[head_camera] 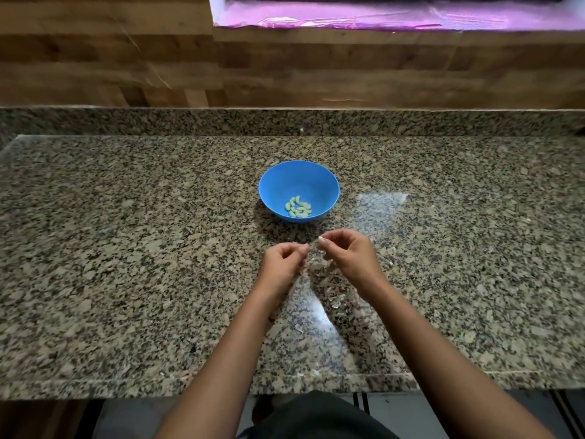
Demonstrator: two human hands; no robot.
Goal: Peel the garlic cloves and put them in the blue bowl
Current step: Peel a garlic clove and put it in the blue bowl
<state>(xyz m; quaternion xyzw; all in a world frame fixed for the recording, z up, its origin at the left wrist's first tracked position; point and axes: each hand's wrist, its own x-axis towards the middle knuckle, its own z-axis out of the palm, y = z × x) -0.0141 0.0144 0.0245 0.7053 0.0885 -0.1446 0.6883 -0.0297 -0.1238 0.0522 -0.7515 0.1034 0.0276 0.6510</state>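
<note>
Between the desk's [126,248] front edge and the blue bowl [329,185] of peeled cloves [298,208] at its middle, the left hand [285,264] and right hand [345,255] together pinched one blurred garlic clove [313,245]; steadying one end while stripping skin likely worked best.

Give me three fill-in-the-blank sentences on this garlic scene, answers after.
1. The peeled cloves lie in the ____ bowl.
2. Neither the left hand nor the right hand touches the ____ holding the cloves.
3. Bits of peel lie scattered on the granite ____.
Answers: blue; bowl; counter.
</note>
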